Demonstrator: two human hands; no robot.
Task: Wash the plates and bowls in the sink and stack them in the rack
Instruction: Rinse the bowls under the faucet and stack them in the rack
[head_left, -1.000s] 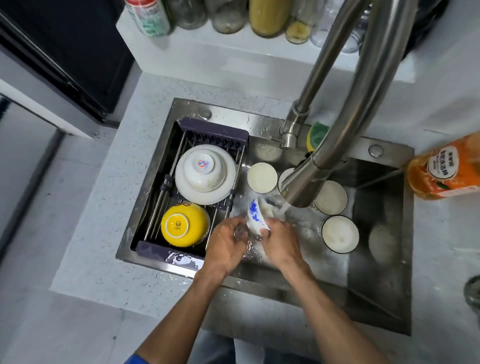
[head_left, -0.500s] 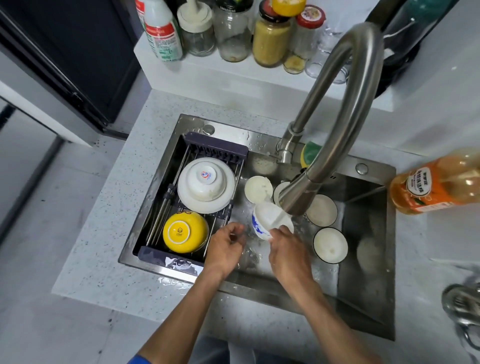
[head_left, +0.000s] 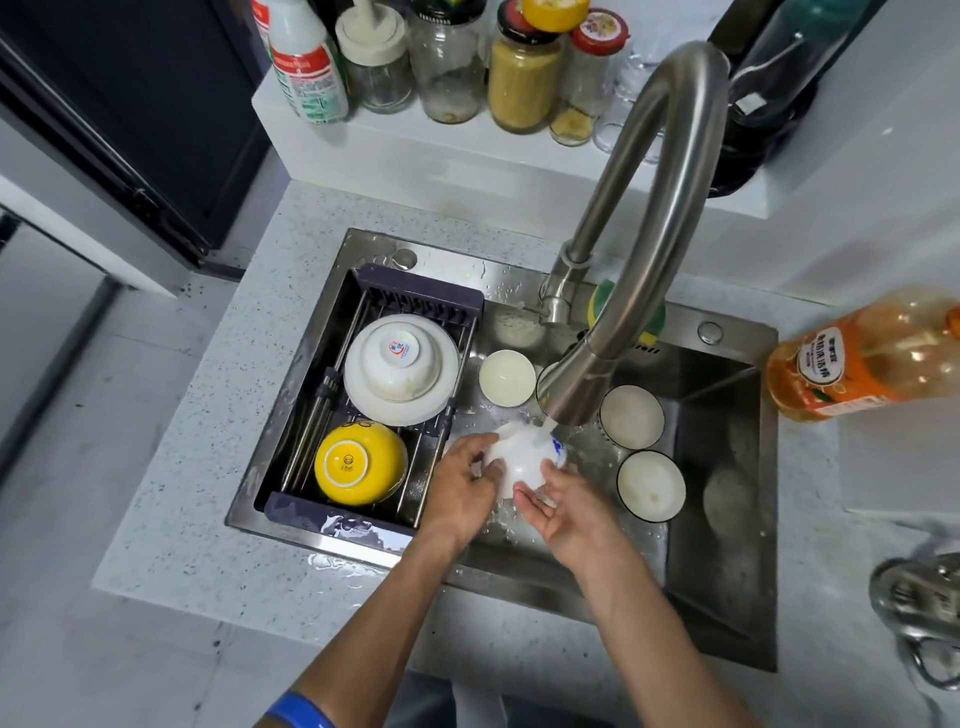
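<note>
Head cam view, looking down into my steel sink. The dark drying rack sits across the left part of the sink, and it's got a white plate with a white bowl upside down on top of it, plus a yellow bowl upside down just in front of that.

I've got a white bowl with blue markings under the faucet, water running right onto it. My left hand is curled around its left side, gripping it. My right hand is cupped under the near edge, palm up and fingers fairly loose, touching the bowl more than clamping it.

On the sink floor there are three small white bowls sitting right side up: one left of the faucet head, one to its right, and a dark-rimmed one nearer me. Can't really tell what's in them, just looks milky.

A fourth round thing is mostly hidden behind the faucet head. A green and yellow sponge peeks out behind the spout. The orange bottle on the counter is cut off at the right edge, and the jars on the shelf are cropped at the top.
</note>
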